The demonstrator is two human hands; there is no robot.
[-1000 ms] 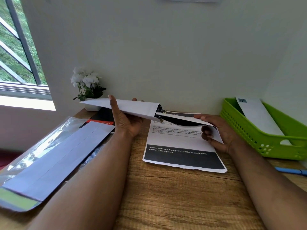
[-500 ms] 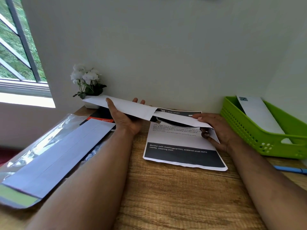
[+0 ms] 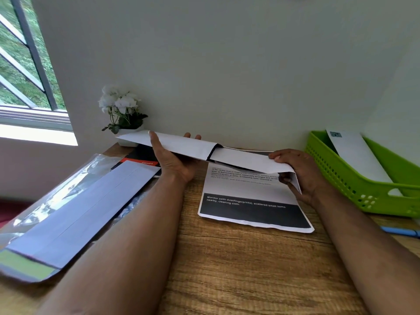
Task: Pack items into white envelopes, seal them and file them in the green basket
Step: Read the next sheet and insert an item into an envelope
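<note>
**Folded paper half inside the envelope**

I hold a white envelope point(image 3: 179, 145) in the air above the counter point(image 3: 238, 258), almost flat. My left hand point(image 3: 175, 160) carries it from below, with the thumb over its near edge and the fingers point(image 3: 192, 135) showing behind the far edge. My right hand point(image 3: 300, 171) pinches the folded paper point(image 3: 247, 160), which is partly inside the open mouth of the envelope; its right end bends down over my curled fingers. Under both hands a printed sheet point(image 3: 252, 201) lies flat on the counter. The green basket point(image 3: 354, 180) stands at 3 o'clock and has one white envelope point(image 3: 354, 153) leaning inside. At 9 o'clock lies a stack of envelopes point(image 3: 75, 214) on a clear plastic bag. A small white flower pot point(image 3: 122, 110) stands at 11 o'clock near the wall.
</note>
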